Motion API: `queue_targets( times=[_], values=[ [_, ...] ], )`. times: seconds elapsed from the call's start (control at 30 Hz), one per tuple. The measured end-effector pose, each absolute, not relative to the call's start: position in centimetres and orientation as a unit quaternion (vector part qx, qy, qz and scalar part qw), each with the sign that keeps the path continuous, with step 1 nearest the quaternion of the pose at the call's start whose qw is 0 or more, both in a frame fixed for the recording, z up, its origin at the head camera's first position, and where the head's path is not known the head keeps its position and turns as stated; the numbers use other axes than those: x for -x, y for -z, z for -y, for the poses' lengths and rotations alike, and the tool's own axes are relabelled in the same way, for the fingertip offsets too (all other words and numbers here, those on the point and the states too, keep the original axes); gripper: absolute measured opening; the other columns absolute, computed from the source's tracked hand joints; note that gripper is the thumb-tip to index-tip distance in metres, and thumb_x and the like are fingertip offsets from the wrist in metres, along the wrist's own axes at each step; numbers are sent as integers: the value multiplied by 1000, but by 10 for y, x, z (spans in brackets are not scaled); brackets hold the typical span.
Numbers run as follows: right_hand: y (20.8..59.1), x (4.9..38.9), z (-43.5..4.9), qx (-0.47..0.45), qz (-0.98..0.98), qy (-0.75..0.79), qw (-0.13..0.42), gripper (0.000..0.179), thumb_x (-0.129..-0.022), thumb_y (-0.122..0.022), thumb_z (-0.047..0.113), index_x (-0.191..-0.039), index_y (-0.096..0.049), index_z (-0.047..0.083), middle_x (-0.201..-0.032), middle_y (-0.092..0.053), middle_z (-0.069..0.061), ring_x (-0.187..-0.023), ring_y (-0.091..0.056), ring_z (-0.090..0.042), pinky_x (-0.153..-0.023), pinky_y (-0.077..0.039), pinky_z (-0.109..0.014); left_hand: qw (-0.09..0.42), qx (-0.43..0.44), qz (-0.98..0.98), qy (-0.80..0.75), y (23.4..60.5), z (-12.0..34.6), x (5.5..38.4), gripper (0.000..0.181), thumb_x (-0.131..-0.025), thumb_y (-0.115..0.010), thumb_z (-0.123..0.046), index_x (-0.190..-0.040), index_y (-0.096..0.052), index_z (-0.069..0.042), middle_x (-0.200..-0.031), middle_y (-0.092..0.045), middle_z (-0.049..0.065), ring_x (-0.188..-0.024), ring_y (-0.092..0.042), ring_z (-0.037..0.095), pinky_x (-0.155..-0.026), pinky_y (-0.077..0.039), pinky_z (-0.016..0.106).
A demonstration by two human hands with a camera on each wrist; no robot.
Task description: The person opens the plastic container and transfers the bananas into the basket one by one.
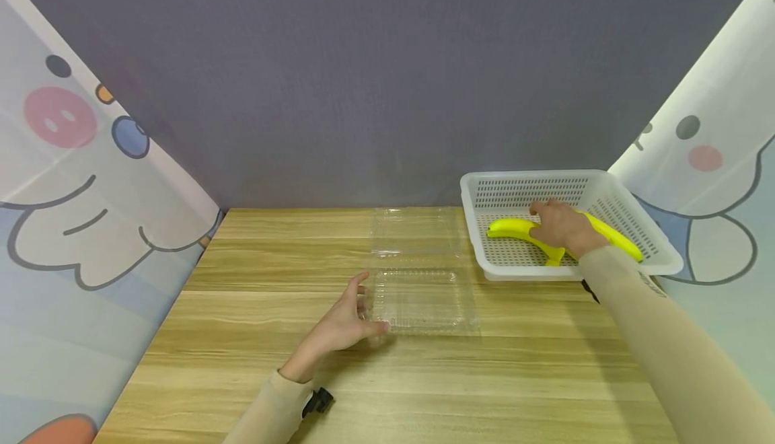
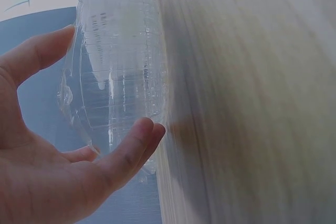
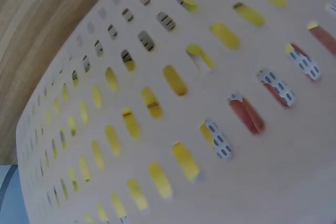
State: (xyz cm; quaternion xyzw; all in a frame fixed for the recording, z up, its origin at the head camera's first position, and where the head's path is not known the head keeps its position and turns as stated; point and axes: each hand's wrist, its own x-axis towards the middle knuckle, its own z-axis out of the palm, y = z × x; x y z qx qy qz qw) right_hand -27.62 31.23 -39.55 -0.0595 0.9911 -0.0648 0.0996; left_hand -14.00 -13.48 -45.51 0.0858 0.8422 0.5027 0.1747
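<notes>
A clear plastic clamshell container [image 1: 418, 299] lies with its lid [image 1: 414, 231] folded back on the wooden table. My left hand [image 1: 345, 316] is at the container's left side, thumb at the near corner and fingers spread along the side. In the left wrist view, the thumb [image 2: 44, 53] touches the rim and the other fingers lie lower, close to the tabletop. My right hand [image 1: 560, 225] reaches down into a white basket, over a yellow banana [image 1: 511, 227]. Another banana [image 1: 617, 237] lies to its right. I cannot tell whether the right fingers grip a banana.
The white perforated basket [image 1: 533, 271] stands at the table's back right; its slotted wall [image 3: 157, 156] fills the right wrist view. A grey wall [image 1: 339, 94] rises behind the table [image 1: 242, 323]. Cartoon-printed curtains [image 1: 66, 195] flank both sides.
</notes>
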Motion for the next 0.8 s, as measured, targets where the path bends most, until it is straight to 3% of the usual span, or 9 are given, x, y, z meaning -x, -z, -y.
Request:
queue_targets(
  times=[0.2, 0.47, 0.6, 0.8],
  values=[
    [390, 273, -310, 51, -991, 77, 92, 54, -94, -64, 30, -136, -51, -1, -128, -52, -32, -103, -55, -42, -85, -49, -64, 178, -86, -842, -502, 454, 135, 140, 115, -78, -89, -28, -162, -12, -14, -154, -34, 21, -131, -47, 43, -100, -47, 59],
    [376, 263, -299, 54, -990, 106, 75, 63, -96, -60, 37, -144, -45, 0, -145, -43, -35, -128, -44, -53, -97, -41, -71, 179, -91, -846, -494, 453, 135, 141, 116, -79, -88, -27, -163, -10, -12, -154, -35, 21, -126, -49, 38, -94, -50, 53],
    [369, 254, -293, 62, -990, 113, 60, 61, -96, -61, 39, -142, -48, -1, -143, -44, -35, -127, -44, -53, -95, -42, -71, 174, -100, -854, -480, 451, 135, 143, 117, -78, -89, -28, -163, -10, -10, -152, -37, 20, -119, -51, 34, -89, -51, 48],
    [362, 238, -280, 69, -989, 128, 28, 57, -96, -61, 37, -138, -51, -1, -136, -52, -32, -118, -52, -47, -90, -47, -66, 174, -106, -859, -469, 449, 135, 142, 118, -79, -88, -30, -163, -9, -8, -151, -39, 20, -126, -50, 39, -96, -50, 56]
  ],
)
